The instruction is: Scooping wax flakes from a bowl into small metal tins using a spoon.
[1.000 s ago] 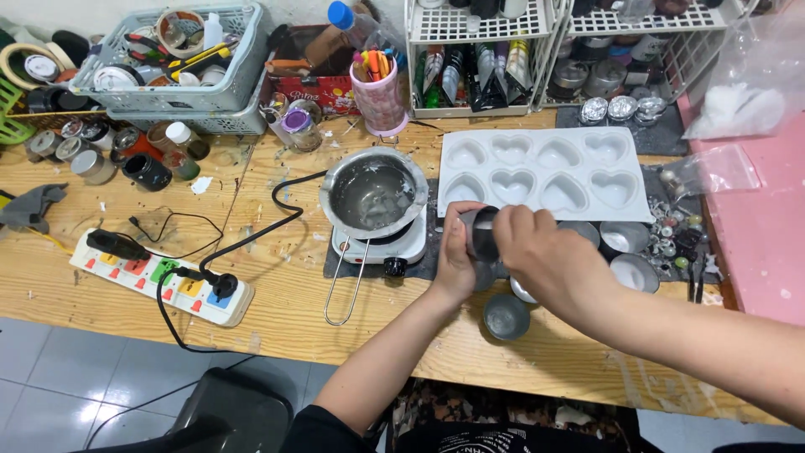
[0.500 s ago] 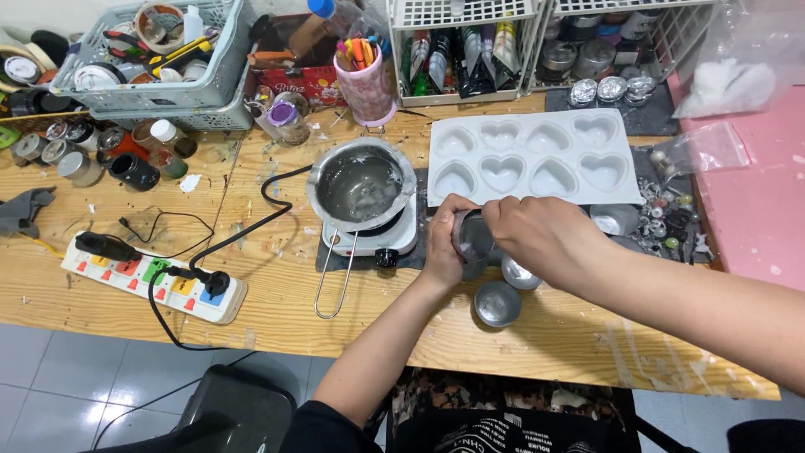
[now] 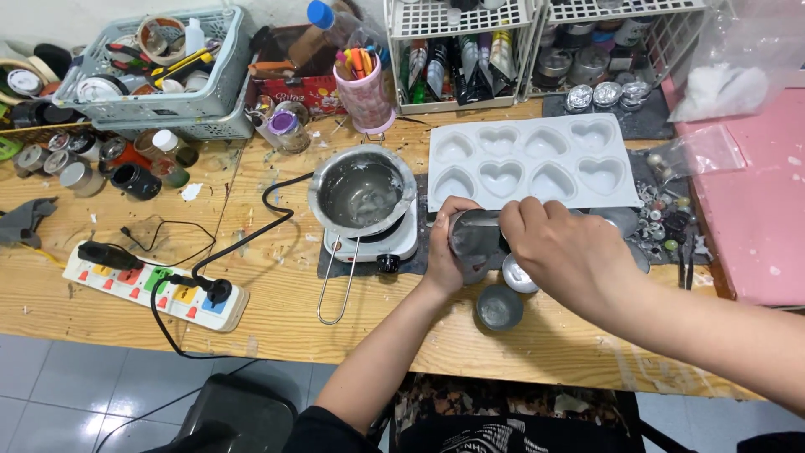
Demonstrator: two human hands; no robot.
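My left hand (image 3: 442, 252) grips the side of a small dark metal cup (image 3: 475, 239), tilted just in front of a white tray mould with heart-shaped hollows (image 3: 532, 161). My right hand (image 3: 567, 252) covers the cup's other side, fingers over its mouth. Below the hands a small round metal tin (image 3: 500, 308) and a shiny round tin (image 3: 518, 276) sit on the wooden table (image 3: 277, 285). To the left a metal melting pot (image 3: 361, 191) with grey residue rests on a small white electric hotplate (image 3: 374, 242).
A colourful power strip (image 3: 155, 285) with a black plug and cable lies at the left. Baskets of tools, jars, a pink pen cup (image 3: 366, 94) and white wire racks line the back. A pink surface (image 3: 755, 210) is at the right. A dark stool (image 3: 235, 415) stands below the table.
Both hands stay on the dark cup. They have shifted slightly, with the cup turned a little between them. Nothing else on the table has moved.
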